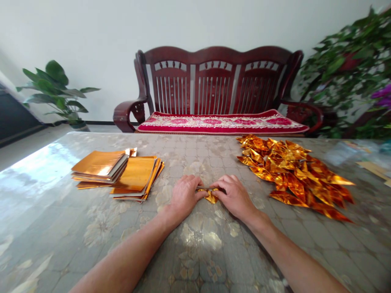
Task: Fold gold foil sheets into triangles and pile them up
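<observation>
foil piece (211, 196) lies on the table (61, 211) dead centre between your hands, long axis running left to right. your left hand (183, 198) pinches its left end, your right hand (234, 197) its right end; both equally near. flat sheets (122, 173) lie to the left, folded heap (296, 175) to the right.
</observation>
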### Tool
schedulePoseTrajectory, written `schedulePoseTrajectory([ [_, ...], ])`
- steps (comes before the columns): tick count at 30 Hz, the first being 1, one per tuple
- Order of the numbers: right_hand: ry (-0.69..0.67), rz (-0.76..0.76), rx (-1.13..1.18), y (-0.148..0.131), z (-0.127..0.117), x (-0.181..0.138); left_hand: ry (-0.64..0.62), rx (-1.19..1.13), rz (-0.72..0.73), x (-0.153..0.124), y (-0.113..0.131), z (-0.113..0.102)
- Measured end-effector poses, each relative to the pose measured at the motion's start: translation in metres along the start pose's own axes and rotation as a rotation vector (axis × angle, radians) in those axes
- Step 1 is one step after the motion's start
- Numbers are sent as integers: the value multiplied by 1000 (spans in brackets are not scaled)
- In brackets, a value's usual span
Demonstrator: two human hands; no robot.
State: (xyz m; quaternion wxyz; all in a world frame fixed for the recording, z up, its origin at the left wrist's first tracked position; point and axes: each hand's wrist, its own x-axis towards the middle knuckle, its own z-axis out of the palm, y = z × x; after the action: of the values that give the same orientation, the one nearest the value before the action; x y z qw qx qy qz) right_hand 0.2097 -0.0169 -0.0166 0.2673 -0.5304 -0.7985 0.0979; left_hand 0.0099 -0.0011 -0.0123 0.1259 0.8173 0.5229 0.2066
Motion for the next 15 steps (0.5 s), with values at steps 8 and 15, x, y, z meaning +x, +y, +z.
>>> schedulePoseTrajectory([
  [8,1,11,58,-2,2,-3,11,39,-3,-2,4,-2],
  [15,-15,32,37,-9,0,-4,20,35,11,-2,6,-2],
])
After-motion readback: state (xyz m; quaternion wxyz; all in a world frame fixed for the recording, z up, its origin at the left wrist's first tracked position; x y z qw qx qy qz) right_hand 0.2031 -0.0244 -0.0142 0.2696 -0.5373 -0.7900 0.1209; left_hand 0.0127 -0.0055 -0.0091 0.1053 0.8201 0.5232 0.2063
